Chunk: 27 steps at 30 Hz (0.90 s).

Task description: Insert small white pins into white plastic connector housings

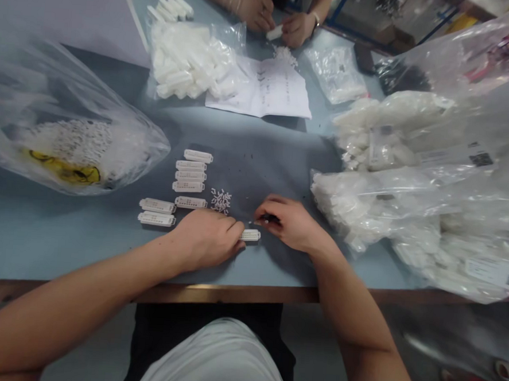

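Blue-gray surface (83, 243), white plastic blocks (190, 178) lined up at 11 o'clock.
Left hand (204, 239) curled, fingertips holding one block (250, 235) steady; right hand (287, 222) pinches something small, mostly hidden.

Even indoor light; soft shadows under the right hand (293, 224); glare across the plastic bag (414, 189); bowed frame edges; slight blur lower right.

Surface: blue-grey worktable (40, 235) | On it: white connector housings (190, 175), loose pins (221, 200), printed sheet (264, 90), plastic bags (67, 144)
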Available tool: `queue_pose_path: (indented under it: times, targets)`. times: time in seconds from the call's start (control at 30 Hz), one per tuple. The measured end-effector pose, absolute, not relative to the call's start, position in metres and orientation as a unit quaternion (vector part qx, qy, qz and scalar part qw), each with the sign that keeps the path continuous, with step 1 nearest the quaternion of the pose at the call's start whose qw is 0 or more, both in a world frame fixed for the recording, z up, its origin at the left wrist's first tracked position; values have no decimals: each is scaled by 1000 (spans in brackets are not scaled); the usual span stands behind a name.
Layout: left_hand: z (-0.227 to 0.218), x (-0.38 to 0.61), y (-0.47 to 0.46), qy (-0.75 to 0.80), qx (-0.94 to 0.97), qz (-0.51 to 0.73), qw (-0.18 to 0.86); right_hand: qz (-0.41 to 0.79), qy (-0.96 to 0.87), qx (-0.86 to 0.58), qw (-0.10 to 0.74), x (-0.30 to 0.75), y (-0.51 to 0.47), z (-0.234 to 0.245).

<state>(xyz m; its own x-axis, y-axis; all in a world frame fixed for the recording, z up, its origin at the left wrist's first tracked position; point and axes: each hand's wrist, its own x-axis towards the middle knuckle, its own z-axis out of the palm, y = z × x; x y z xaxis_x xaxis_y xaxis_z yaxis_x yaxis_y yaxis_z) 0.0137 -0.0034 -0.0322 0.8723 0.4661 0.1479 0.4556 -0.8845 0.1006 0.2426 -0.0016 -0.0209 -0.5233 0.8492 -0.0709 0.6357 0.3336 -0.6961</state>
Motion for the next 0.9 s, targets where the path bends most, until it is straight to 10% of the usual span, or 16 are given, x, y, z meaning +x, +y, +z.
queue_pose_path:
  times: [0.23,0.57,0.9]
  targets:
    - [-33,12,-2,222,971,71,50,336,-829,-437,96,235,0,-25]
    - [-38,12,0,296,949,105,35,366,-757,-465,276,246,-3,-16]
    - [-34,10,0,306,948,79,32,410,-731,-479,260,245,-8,-15]
